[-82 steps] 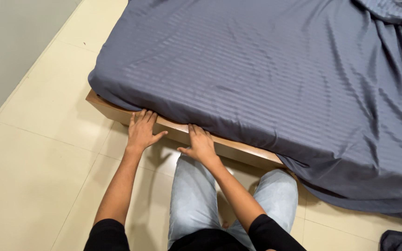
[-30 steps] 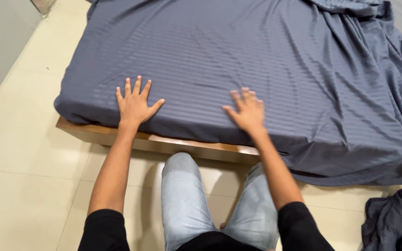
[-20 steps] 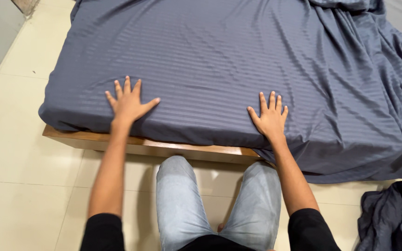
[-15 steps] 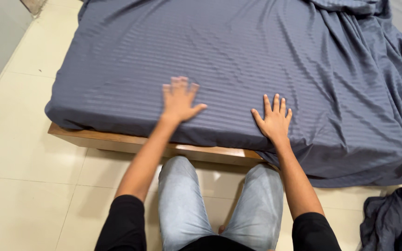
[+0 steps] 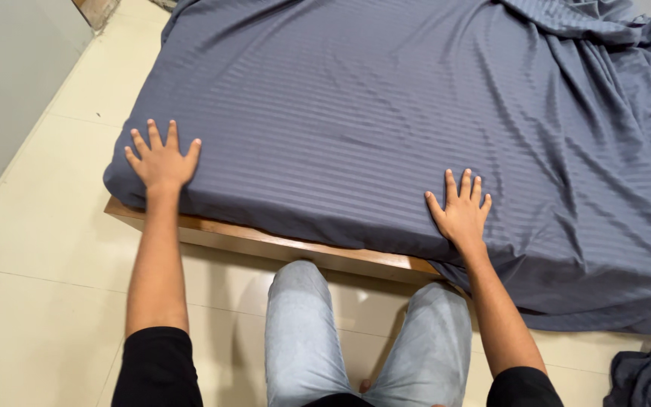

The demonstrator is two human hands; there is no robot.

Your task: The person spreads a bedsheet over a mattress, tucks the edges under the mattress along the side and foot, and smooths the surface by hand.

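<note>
Two open hands are pressing flat on a blue-grey striped sheet (image 5: 356, 113) at the near edge of a bed.

The left hand (image 5: 162, 160) is lying palm down with fingers spread near the bed's corner, gripping nothing. The right hand (image 5: 461, 211) is resting the same way, fingers fanned, well apart from the left. The sheet is lying smooth between them and hanging loose in folds past the right hand, over the wooden bed frame (image 5: 265, 245). A dark cloth (image 5: 649, 377) is lying on the tiled floor (image 5: 32, 286).
</note>
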